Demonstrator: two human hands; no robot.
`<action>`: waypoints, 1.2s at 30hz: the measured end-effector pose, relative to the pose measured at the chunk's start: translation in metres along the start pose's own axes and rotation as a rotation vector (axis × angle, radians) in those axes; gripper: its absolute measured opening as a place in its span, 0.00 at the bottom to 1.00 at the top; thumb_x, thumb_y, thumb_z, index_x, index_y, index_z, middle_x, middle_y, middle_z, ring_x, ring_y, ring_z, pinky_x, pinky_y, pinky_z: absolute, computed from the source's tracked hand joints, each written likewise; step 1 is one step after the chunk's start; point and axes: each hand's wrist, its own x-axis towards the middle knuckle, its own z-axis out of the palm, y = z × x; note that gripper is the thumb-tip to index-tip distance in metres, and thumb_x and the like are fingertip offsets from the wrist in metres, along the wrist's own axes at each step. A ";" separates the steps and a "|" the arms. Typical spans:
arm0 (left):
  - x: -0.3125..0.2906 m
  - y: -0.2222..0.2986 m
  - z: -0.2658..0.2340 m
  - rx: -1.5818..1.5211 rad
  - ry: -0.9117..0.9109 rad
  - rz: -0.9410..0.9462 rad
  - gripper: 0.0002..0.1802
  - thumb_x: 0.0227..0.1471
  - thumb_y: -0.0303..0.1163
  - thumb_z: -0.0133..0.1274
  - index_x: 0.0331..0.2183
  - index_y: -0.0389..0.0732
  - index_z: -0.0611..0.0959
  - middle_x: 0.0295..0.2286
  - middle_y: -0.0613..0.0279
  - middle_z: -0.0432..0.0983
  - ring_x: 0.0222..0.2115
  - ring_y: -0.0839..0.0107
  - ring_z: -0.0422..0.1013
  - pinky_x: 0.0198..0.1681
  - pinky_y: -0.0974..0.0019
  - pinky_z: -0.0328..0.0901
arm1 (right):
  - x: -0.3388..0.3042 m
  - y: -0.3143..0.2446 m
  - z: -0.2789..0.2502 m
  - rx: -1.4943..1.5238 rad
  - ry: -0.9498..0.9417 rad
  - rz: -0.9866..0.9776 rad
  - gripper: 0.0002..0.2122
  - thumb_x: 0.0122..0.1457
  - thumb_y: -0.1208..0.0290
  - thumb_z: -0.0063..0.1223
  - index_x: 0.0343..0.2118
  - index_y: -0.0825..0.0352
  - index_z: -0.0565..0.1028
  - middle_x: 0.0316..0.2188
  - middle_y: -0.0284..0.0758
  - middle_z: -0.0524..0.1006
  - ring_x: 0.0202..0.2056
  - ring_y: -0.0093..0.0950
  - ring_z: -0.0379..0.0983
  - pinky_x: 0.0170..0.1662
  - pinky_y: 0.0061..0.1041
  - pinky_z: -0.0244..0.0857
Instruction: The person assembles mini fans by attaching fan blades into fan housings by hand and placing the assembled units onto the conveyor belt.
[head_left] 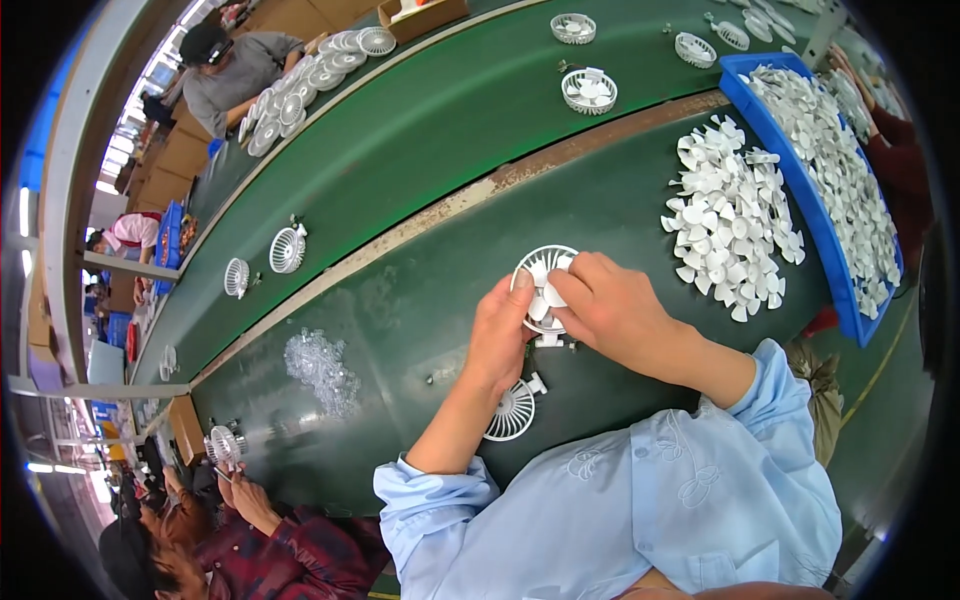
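Note:
In front of my chest, my left hand (497, 335) is closed on the side of a round white fan housing (545, 258), its thumb over the rim. Inside the ribbed ring sits a white fan blade (543, 304), which the bent fingers of my right hand (622, 312) pinch from the right side. Those fingers partly hide the blade, so whether it is fully seated cannot be seen. A small white stub projects from the housing's lower edge. Below my left wrist, a second white fan housing (512, 412) lies on the green table, partly covered by my forearm.
Loose white fan blades form a pile (730, 215) at right, beside a blue bin (740, 88) full of them. Small clear plastic pieces (320, 372) lie left. Beyond a raised strip, a green conveyor belt (430, 160) carries several housings. Co-workers sit at lower left and across.

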 end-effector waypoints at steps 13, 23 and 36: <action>-0.015 0.008 0.001 0.786 0.085 0.392 0.17 0.54 0.30 0.57 0.44 0.31 0.76 0.34 0.56 0.79 0.34 0.71 0.75 0.39 0.68 0.69 | -0.003 0.022 -0.007 0.217 0.274 0.031 0.23 0.45 0.70 0.67 0.45 0.69 0.74 0.43 0.41 0.75 0.39 0.40 0.73 0.41 0.35 0.69; -0.010 0.004 0.003 0.958 0.128 0.256 0.20 0.53 0.31 0.57 0.47 0.32 0.75 0.36 0.50 0.79 0.36 0.65 0.76 0.41 0.65 0.69 | 0.001 0.062 0.022 0.694 -0.335 0.282 0.18 0.48 0.60 0.65 0.32 0.72 0.76 0.25 0.41 0.78 0.28 0.33 0.76 0.30 0.33 0.67; -0.096 0.017 -0.083 1.344 0.225 0.039 0.17 0.51 0.29 0.59 0.44 0.35 0.79 0.32 0.58 0.78 0.34 0.72 0.74 0.37 0.69 0.68 | 0.014 0.144 -0.056 -0.292 0.029 0.239 0.13 0.47 0.72 0.60 0.37 0.68 0.75 0.29 0.45 0.75 0.38 0.45 0.72 0.46 0.42 0.66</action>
